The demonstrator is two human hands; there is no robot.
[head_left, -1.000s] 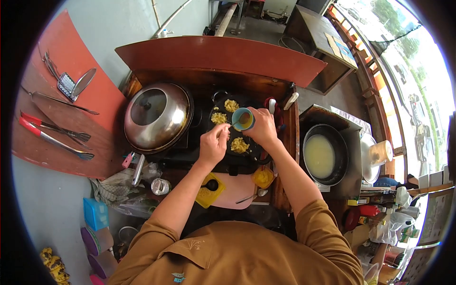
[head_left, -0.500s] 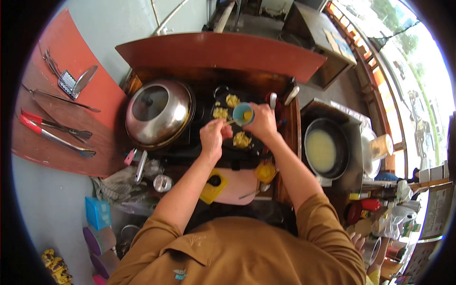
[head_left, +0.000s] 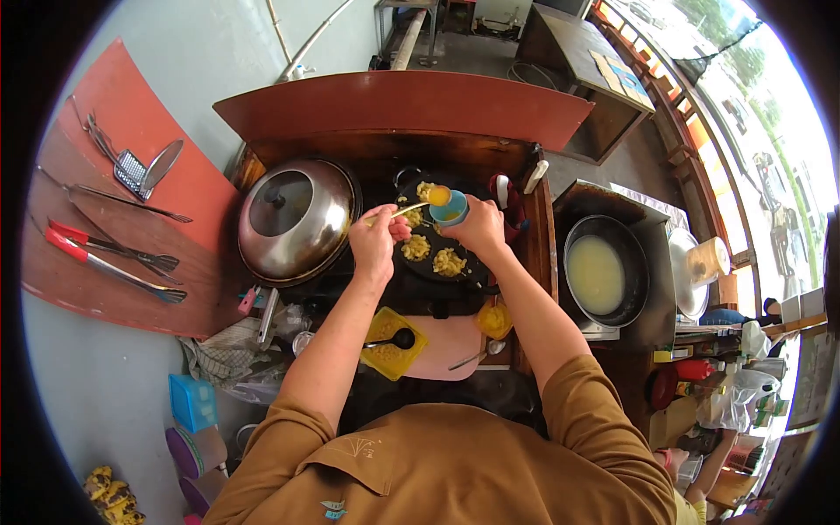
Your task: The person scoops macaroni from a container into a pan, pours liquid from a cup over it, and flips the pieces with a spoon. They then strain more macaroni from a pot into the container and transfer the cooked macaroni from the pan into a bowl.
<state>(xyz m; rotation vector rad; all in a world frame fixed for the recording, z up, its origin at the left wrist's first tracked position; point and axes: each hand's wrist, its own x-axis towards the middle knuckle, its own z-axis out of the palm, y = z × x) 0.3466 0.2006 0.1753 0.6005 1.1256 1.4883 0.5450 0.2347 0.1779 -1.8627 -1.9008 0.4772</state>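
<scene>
My left hand [head_left: 374, 245] is closed around the thin handle of a spoon [head_left: 439, 194], whose bowl holds something yellow and liquid-looking. Wrapped in my right hand [head_left: 481, 229] is a light-blue cup [head_left: 451, 210], tilted, with some yellow inside. The spoon's bowl is right by the cup's rim, over a black pan [head_left: 472, 269]. Several chunky yellow portions [head_left: 450, 262] lie apart in the pan; my hands and the cup partly hide that area.
A wok with a domed steel lid [head_left: 297, 219] stands left. Nearer me are a pink board [head_left: 451, 341], a yellow tray [head_left: 382, 366] with a black ladle [head_left: 402, 339], and a yellow tub [head_left: 494, 321]. Right is a pan of pale liquid [head_left: 595, 274]. Another person's arm [head_left: 713, 464] shows lower right.
The spoon has come up out of the cup, its bowl now carrying yellow. My left hand has shifted left and slightly up. The camera view has shifted a little.
</scene>
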